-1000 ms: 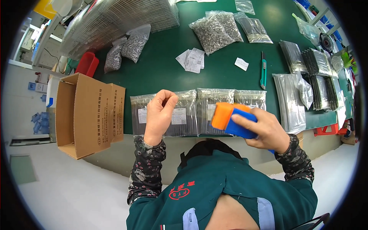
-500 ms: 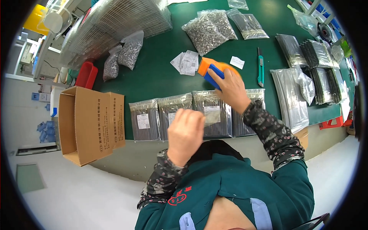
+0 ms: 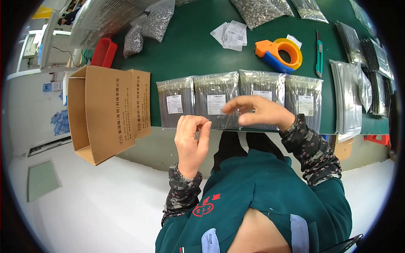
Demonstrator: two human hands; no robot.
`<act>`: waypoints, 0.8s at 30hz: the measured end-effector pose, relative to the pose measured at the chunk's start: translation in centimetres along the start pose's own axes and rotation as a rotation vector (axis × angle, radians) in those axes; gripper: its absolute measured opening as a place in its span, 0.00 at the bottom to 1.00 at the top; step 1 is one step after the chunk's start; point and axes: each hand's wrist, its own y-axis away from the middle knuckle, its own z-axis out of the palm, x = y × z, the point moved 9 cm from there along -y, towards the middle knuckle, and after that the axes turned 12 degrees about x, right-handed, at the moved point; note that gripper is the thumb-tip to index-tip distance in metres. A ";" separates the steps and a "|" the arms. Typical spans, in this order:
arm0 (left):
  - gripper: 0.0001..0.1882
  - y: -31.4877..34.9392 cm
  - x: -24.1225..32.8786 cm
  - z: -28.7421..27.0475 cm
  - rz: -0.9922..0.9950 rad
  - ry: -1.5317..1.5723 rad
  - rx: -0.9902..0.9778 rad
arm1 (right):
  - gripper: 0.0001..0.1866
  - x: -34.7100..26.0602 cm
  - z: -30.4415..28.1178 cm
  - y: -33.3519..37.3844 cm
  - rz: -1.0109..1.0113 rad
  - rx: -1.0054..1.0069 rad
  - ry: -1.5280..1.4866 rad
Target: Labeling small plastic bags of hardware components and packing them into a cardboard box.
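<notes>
My left hand (image 3: 192, 141) hovers in front of the table edge with its fingertips pinched together; nothing shows between them. My right hand (image 3: 258, 114) reaches leftward over a row of clear bags of thin dark rods (image 3: 215, 99), thumb under the fingers. A small glint sits at its fingertips, and I cannot tell if it holds anything. An orange and blue tape dispenser (image 3: 279, 52) lies on the green table (image 3: 190, 50), beyond the bags and apart from both hands.
An open cardboard box (image 3: 105, 111) hangs off the table's left front corner. Further back are paper slips (image 3: 231, 34), a teal utility knife (image 3: 319, 55), bags of small metal parts (image 3: 154, 21) and a red bin (image 3: 103, 51). More clear bags (image 3: 350, 97) are stacked on the right.
My right hand has set the tape dispenser down on the table and drawn back to the bags near my left hand. My left hand has shifted left, still pinched.
</notes>
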 end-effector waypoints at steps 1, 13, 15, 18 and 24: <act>0.04 0.3 -1.1 -0.4 -0.055 0.020 0.027 | 0.19 0.5 0.2 -0.1 0.025 0.072 0.043; 0.05 1.4 -11.8 4.0 -0.278 0.132 0.018 | 0.06 5.4 -1.0 -0.4 0.210 0.847 0.349; 0.05 1.3 -12.5 4.6 -0.228 0.074 0.017 | 0.06 6.0 -1.0 -0.5 0.211 0.895 0.383; 0.05 1.5 -13.1 5.3 -0.189 0.027 -0.004 | 0.06 6.5 -1.1 -0.5 0.216 0.953 0.391; 0.05 1.3 -13.0 5.5 -0.084 -0.073 -0.002 | 0.06 6.2 -0.8 -0.9 0.122 0.980 0.521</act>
